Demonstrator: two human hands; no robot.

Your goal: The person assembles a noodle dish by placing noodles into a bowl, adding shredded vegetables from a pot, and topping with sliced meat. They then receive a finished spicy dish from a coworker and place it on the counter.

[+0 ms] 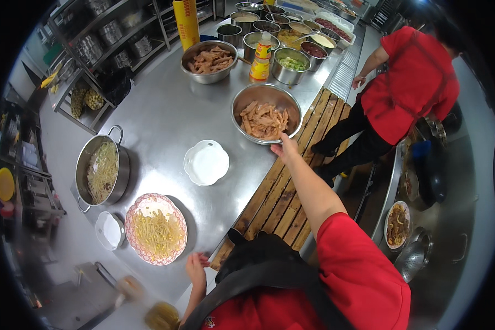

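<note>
My right hand [286, 147] grips the near rim of a steel bowl [267, 88] of light brown meat strips [265, 119] on the steel table. My left hand [196, 266] hangs by the table's near edge, its fingers partly curled and nothing visible in them. Close to it lies a patterned plate [172, 202] of bean sprouts [157, 233]. A scalloped white dish [206, 162] stands mid-table, and a smaller white bowl [109, 231] touches or nearly touches the plate. At the left is a two-handled steel pot [125, 173] with more sprouts [103, 171].
Behind the bowl stand another bowl of meat [210, 62], a yellow bottle [260, 60], a pot of chopped greens [292, 64] and several ingredient containers. A person in red [416, 82] is at the right, beyond the wooden slats [272, 198]. Shelves [107, 37] line the far left.
</note>
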